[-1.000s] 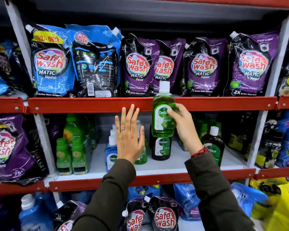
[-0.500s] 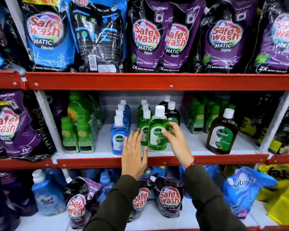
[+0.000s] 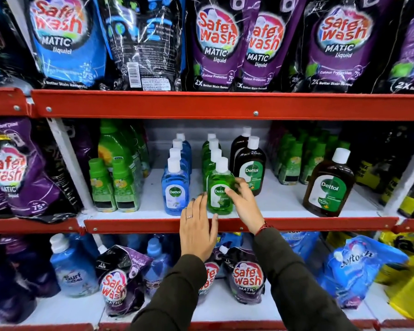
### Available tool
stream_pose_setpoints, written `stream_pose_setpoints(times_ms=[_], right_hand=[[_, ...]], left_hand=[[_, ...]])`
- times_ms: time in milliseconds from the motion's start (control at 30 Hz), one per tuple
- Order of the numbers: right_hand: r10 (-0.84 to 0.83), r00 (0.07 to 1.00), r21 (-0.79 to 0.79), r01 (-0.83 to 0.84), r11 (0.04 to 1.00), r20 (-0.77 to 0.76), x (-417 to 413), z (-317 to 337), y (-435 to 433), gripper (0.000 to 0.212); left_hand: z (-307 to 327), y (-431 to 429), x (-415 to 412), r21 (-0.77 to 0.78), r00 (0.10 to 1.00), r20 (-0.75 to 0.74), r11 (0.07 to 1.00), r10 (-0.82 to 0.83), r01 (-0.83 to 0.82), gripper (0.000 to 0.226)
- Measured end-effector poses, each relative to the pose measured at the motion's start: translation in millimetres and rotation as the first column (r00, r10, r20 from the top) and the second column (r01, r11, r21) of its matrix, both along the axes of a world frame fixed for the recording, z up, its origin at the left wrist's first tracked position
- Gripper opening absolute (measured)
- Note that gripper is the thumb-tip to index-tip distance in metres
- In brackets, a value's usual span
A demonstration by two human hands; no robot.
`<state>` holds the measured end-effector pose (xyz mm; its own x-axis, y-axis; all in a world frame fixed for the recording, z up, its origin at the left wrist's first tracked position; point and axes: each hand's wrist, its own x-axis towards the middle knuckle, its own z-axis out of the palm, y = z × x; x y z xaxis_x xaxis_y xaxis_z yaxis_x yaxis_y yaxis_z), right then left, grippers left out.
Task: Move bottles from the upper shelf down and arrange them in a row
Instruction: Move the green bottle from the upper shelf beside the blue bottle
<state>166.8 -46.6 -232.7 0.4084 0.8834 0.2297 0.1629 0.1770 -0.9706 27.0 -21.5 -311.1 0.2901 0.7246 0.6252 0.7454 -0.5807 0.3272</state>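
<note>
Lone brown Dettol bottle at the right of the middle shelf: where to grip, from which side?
Grip the brown Dettol bottle across its broad body, just below the shoulder, coming from the front over the red shelf lip. It stands upright and apart from its neighbours, with open shelf on its left. The white cap is narrow, likely a poorer hold.

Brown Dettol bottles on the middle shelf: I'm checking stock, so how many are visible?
3. Two stand one behind the other just right of the green row, the front one and the rear one; a third stands alone farther right. More may be hidden behind.
</note>
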Motion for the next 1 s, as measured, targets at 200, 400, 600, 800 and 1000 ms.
stream_pose_setpoints(times_ms=[200, 400, 600, 800, 1000], right_hand=[[0.004, 1.0, -0.013, -0.004, 1.0, 0.01, 1, -3, 8, 0.033], [0.018, 0.999, -0.012, -0.018, 1.0, 0.035, 0, -4, 7, 0.031], [0.046, 0.998, -0.014, -0.046, 0.999, 0.031, -2, -6, 7, 0.037], [0.042, 0.998, -0.011, -0.042, 0.999, 0.046, -1, -6, 9, 0.038], [0.042, 0.998, 0.003, -0.042, 0.999, 0.056, -2, -8, 10, 0.038]], left_hand=[[0, 0, 0, -0.014, 1.0, -0.024, 1.0, 0.011, -0.011, 0.06], [1, -1, 1, -0.012, 0.999, -0.039, 1.0, 0.024, -0.024, 0.061], [-1, -5, 2, -0.035, 0.998, -0.026, 0.998, 0.051, -0.052, 0.062], [0, -9, 1, -0.05, 0.997, -0.038, 0.997, 0.062, -0.063, 0.063], [-1, -10, -3, -0.049, 0.997, -0.067, 0.998, 0.035, -0.039, 0.066]])
